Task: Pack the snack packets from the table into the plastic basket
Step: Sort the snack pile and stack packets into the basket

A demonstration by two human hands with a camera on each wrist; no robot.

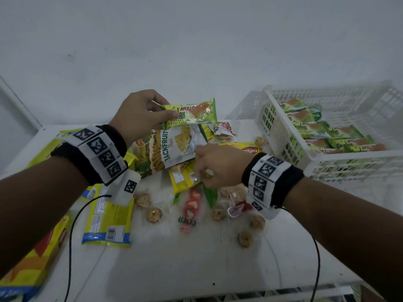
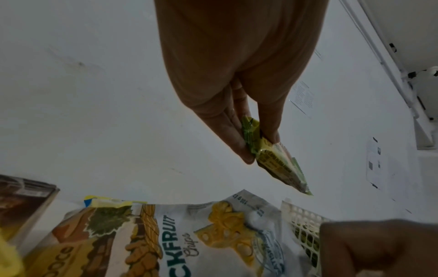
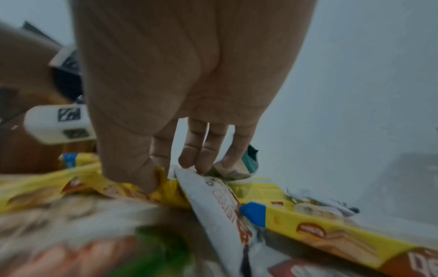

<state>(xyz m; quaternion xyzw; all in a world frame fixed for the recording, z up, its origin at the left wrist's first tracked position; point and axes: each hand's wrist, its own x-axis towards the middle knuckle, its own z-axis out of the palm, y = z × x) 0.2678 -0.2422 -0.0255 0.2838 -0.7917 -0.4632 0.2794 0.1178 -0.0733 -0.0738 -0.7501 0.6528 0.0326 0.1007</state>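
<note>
My left hand (image 1: 163,109) holds a green pandan layer cake packet (image 1: 189,114) by its left end, raised above the pile; in the left wrist view the same packet (image 2: 277,161) is pinched between thumb and fingers. My right hand (image 1: 202,164) is low in the pile, beside a white jackfruit chips bag (image 1: 181,147). Its thumb and fingers (image 3: 196,165) pinch the edge of a yellow packet (image 3: 166,187), and the fingertips also touch a white wrapper (image 3: 213,196). The white plastic basket (image 1: 327,162) at the right holds several green cake packets (image 1: 340,134).
Small round wrapped cookies (image 1: 153,214) and a red corn snack packet (image 1: 190,205) lie on the white table (image 1: 196,262). A yellow and blue packet (image 1: 109,219) and a yellow box (image 1: 28,264) lie to the left. Black wrist cables hang over the table's near part.
</note>
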